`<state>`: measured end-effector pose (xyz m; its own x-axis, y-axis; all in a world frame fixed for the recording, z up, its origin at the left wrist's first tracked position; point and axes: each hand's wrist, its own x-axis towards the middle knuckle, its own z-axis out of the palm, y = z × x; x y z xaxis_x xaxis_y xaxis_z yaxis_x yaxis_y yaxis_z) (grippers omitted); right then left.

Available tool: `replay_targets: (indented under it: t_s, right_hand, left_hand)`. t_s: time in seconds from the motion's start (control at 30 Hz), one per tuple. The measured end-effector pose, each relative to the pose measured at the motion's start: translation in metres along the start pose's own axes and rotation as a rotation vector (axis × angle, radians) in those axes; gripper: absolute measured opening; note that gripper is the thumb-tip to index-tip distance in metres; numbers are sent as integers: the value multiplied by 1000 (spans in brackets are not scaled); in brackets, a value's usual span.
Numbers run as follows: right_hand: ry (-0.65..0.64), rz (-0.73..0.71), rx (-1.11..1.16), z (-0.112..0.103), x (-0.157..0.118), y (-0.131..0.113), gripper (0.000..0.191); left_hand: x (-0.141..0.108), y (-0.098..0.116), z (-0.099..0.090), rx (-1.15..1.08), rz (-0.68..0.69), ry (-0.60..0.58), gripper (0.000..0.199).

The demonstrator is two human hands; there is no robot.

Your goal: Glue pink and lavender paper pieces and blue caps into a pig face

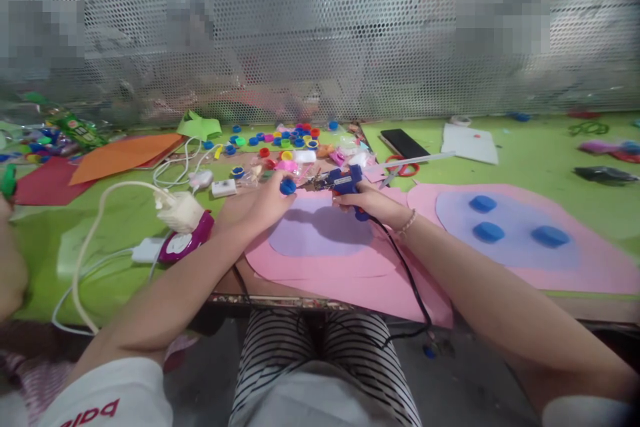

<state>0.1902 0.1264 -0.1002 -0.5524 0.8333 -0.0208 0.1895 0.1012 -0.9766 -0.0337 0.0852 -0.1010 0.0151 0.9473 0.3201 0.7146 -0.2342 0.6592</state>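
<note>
My left hand [273, 203] pinches a blue bottle cap [288, 187] above the sheets in front of me. Wrapped round a blue glue gun [345, 178], my right hand [367, 201] holds it with the nozzle pointing left, close to the cap; whether they touch I cannot tell. A long whitish glue stick [417, 161] sticks out of the gun's back. Beneath both hands lies a purple paper shape [320, 240] on pink paper [280, 268]. To the right, blue caps [489, 232] sit on another purple shape [520, 257] over pink paper.
Many coloured caps [285, 143] lie at the back. A power strip [186, 240] with plugs and cables stands left, near orange paper [125, 153]. Scissors [403, 167] and a phone [405, 145] lie behind my right hand. A black cord [407, 267] hangs over the edge. Another person's arm [10, 267] shows far left.
</note>
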Motion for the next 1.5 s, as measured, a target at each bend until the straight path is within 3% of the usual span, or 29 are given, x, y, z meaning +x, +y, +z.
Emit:
replay_targets:
  t_s: [0.5,0.7,0.9,1.27,1.5]
  right_hand:
    - [-28,34,-44,1,0,-2,11]
    - [65,-21,-41,1,0,-1,9]
    - [76,-1,-81,0,3,3,13]
    - [76,-47,-153,-6,8,19,22]
    - [91,4,-183,-3,5,12,22]
  left_hand:
    - [0,2,-1,41,24,-7,29]
    - [1,-2,0,32,45,36,39]
    - [-1,8,-3,66,30,9,30]
    - [2,-8,4,29,162,36,34]
    - [0,-4,4,43,118,34,34]
